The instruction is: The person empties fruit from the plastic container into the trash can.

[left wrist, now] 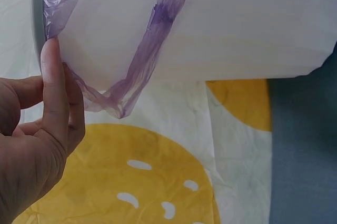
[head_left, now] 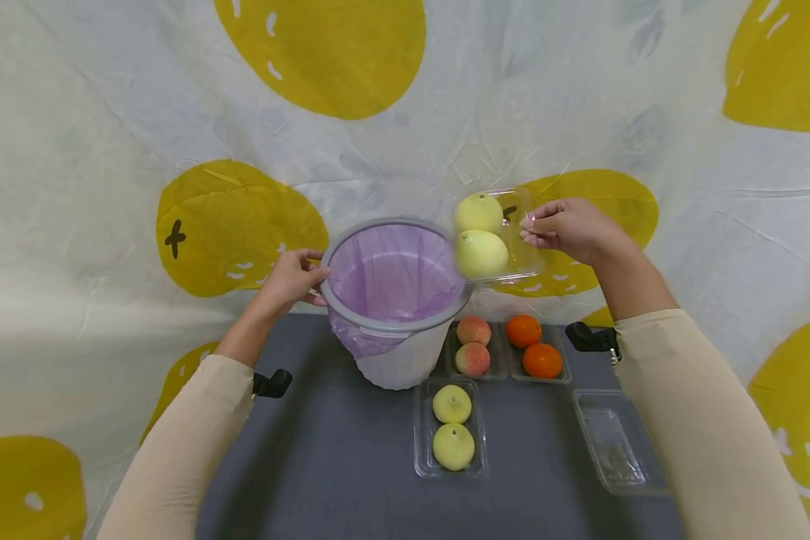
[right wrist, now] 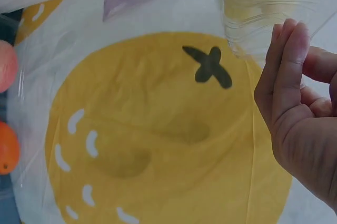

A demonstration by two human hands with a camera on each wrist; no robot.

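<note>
A white bin (head_left: 405, 360) with a grey rim and purple liner (head_left: 391, 274) is tipped toward me on the dark table. My left hand (head_left: 290, 281) grips its left rim; in the left wrist view the fingers (left wrist: 52, 97) lie against the rim beside the liner (left wrist: 131, 76). My right hand (head_left: 567, 229) pinches the edge of a clear plastic tray (head_left: 496, 236) holding two yellow pears, raised at the bin's right rim. The right wrist view shows the fingers (right wrist: 289, 60) on the clear tray (right wrist: 258, 18).
On the dark table (head_left: 324, 450) lie a tray of two peaches (head_left: 473, 346), a tray of two oranges (head_left: 535, 349), a tray of two yellow pears (head_left: 452, 427) and an empty clear tray (head_left: 614, 442). A white cloth with yellow prints (head_left: 236, 225) covers the background.
</note>
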